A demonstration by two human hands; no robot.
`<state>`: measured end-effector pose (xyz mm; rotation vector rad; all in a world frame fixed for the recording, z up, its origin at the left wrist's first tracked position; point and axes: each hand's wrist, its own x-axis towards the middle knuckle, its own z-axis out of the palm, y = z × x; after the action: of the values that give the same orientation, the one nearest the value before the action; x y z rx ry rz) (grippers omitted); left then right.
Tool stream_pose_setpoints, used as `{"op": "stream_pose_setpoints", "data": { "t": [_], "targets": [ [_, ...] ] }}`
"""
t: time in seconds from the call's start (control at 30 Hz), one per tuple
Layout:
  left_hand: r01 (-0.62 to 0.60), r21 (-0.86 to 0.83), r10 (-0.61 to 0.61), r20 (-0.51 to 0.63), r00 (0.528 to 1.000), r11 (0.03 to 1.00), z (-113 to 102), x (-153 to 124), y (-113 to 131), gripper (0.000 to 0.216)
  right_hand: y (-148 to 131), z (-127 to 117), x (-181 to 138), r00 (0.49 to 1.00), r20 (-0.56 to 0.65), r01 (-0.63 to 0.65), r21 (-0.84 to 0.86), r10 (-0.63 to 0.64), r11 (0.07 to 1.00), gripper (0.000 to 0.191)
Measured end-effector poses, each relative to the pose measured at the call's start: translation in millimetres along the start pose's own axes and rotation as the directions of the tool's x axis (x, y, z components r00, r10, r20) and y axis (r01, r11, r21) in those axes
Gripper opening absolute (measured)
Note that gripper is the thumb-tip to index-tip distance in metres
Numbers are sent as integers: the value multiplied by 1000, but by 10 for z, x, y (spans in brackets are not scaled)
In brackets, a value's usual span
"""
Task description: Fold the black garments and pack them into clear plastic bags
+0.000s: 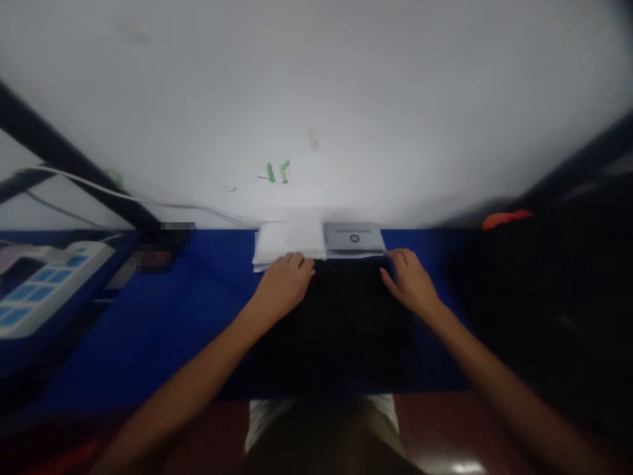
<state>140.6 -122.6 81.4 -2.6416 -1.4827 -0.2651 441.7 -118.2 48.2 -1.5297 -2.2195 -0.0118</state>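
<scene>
A dark black piece, cloth-like and with little detail showing, lies flat (349, 323) on the blue table in front of me. My left hand (287, 280) rests at its upper left corner, fingers curled together over the edge and close to a white flat packet (289, 239). At the upper right corner is my right hand (411, 280), its thumb apart from the fingers. Those fingertips reach the corner of a grey flat packet (353, 237) with dark print and a round logo. Both packets lie side by side against the wall, beyond the black cloth.
The blue table (188, 316) meets a white wall (395, 119) with green scraps stuck on it. A white cable (148, 198) runs along the left. A pale tray with blue panels (47, 287) stands left; a dark mass with an orange item (507, 219) is on the right.
</scene>
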Motion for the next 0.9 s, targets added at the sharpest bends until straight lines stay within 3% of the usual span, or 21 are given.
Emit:
{"op": "stream_pose_setpoints", "data": {
  "t": [0.1,0.2,0.33,0.47,0.5,0.57,0.63,0.67,0.7,0.73,0.77,0.8,0.87,0.9],
  "targets": [
    [-76,-107,87,100,991,991,43,-241,-1,18,-120,-100,-171,964,232,96,149,-129,984,31],
    [-69,-123,95,222,970,990,134,-324,-71,22,-132,-122,-268,898,422,18,252,-127,967,35],
    [-130,-201,173,215,961,971,69,-303,-121,20,-105,-236,-266,872,480,-75,332,-100,940,28],
    [-157,-378,238,178,955,912,-285,-430,-90,18,-194,-617,-298,825,532,-116,490,-190,864,21],
    [-136,-433,249,215,944,891,-386,-491,-83,18,-222,-712,-326,791,573,-151,522,-214,839,22],
    [-46,-548,279,350,894,835,-554,-612,-85,23,-258,-838,-390,663,704,-302,564,-256,769,27],
    [108,-638,313,510,801,763,-643,-697,-102,30,-246,-843,-428,506,817,-499,538,-277,679,33],
    [180,-657,318,563,763,732,-653,-716,-111,32,-217,-798,-423,465,845,-572,514,-263,639,35],
    [229,-662,307,589,748,713,-639,-720,-118,33,-171,-726,-399,471,854,-616,497,-221,611,36],
    [249,-657,278,589,759,712,-603,-710,-119,32,-110,-634,-354,522,841,-624,491,-144,608,37],
    [239,-645,239,562,792,726,-550,-689,-112,32,-34,-529,-291,604,796,-604,491,-41,628,37],
    [207,-628,200,513,835,751,-483,-660,-99,32,51,-417,-214,701,710,-556,487,66,674,37],
    [107,-579,165,397,903,808,-324,-597,-56,30,231,-201,-39,894,385,-381,385,229,841,29],
    [51,-547,168,343,924,836,-241,-567,-32,29,314,-108,47,939,261,-292,270,222,917,26]
  ]
}}
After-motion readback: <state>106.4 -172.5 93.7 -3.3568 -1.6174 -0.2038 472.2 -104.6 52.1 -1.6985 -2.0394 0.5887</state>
